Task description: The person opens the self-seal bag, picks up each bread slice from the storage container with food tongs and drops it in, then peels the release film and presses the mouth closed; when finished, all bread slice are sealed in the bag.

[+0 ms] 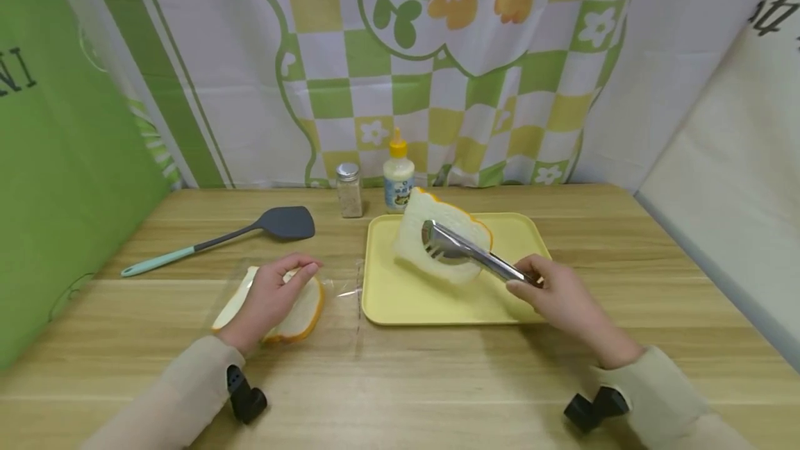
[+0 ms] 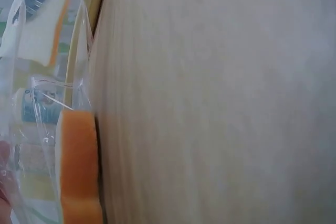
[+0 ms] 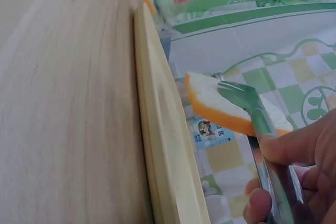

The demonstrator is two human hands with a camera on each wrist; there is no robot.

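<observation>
A pair of metal tongs (image 1: 490,260) is being gripped by the right hand (image 1: 562,297), with the thumb and fingers being wrapped round the arms. Ahead of this hand and to its left, a slice of bread (image 1: 410,242) is being clamped between the tong tips and is being held tilted above a yellow tray (image 1: 425,310). A fork-shaped tip is being pressed against the pale face of the slice. The tray's right edge is being partly covered by the right hand.

A clear plastic bag (image 1: 342,292) is being pinched between the thumb and fingers of the left hand (image 1: 275,297). Below this hand, more bread (image 1: 303,316) is being enclosed by the bag, and the bag's edge is being spread to the hand's right, just beside the tray.

Ahead of the left hand and to its left, a spatula (image 1: 287,223) with a dark head and a mint handle is being supported by the wooden table (image 1: 437,387). Farther ahead and to its right, a small jar (image 1: 350,194) is being kept beside a squeeze bottle (image 1: 398,171), which is being partly hidden by the slice. Beyond both hands, a checked curtain (image 1: 406,92) is being hung.
</observation>
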